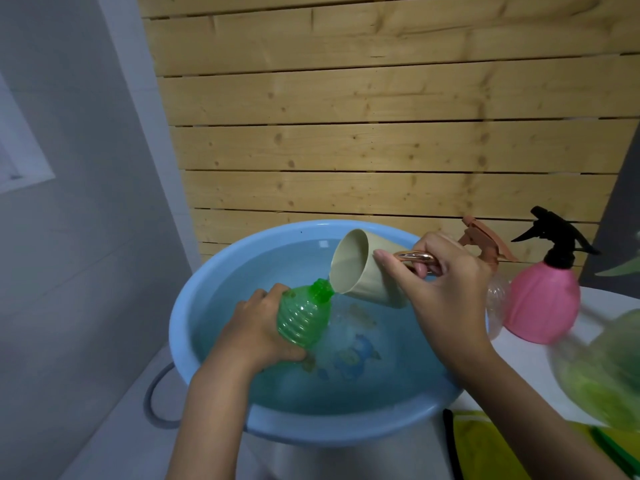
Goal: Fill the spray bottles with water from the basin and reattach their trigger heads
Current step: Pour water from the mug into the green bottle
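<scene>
My left hand [258, 332] grips a green ribbed spray bottle [304, 315] without its trigger head, held tilted over the blue basin [194, 292] of water. My right hand [440, 289] holds a beige cup [360, 268] by its copper handle, tipped so its rim touches the bottle's open neck. A pink spray bottle [543, 299] with a black trigger head stands on the white surface to the right. Beside it, partly hidden behind my right hand, is a clear bottle [497, 299] with a brown trigger head.
A wooden slat wall [381, 133] rises behind the basin. A blurred green object [602, 372] lies at the right, close to the camera. Yellow cloth [485, 445] sits at the bottom right. A grey hose loop [156, 400] curves under the basin's left side.
</scene>
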Demonstrator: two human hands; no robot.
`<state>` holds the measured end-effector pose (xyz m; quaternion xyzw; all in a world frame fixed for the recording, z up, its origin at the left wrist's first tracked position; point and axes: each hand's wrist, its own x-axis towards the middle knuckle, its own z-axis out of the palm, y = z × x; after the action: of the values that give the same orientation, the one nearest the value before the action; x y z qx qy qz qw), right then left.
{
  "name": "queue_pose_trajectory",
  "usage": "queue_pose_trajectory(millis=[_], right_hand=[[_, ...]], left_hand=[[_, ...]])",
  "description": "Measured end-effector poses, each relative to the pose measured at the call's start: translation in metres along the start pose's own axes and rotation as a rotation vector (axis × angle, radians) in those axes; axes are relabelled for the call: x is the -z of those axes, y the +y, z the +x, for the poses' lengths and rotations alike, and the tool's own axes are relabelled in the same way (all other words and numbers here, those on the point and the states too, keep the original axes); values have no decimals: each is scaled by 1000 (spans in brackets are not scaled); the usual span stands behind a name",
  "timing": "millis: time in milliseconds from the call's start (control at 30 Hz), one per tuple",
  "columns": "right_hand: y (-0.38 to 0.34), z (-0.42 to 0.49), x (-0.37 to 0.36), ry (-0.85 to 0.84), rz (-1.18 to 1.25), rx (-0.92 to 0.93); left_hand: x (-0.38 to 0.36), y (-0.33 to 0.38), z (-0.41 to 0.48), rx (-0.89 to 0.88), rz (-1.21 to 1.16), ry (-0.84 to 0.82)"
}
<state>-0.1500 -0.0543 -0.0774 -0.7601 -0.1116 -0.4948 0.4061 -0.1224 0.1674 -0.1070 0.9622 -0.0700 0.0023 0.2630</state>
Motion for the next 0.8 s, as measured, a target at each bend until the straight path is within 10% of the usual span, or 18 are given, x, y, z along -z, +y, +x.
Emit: queue_pose_trajectory(millis=[800], right_hand=[[-3, -2, -1, 7, -37, 109]], left_hand=[[0, -1, 0, -4, 8, 0]])
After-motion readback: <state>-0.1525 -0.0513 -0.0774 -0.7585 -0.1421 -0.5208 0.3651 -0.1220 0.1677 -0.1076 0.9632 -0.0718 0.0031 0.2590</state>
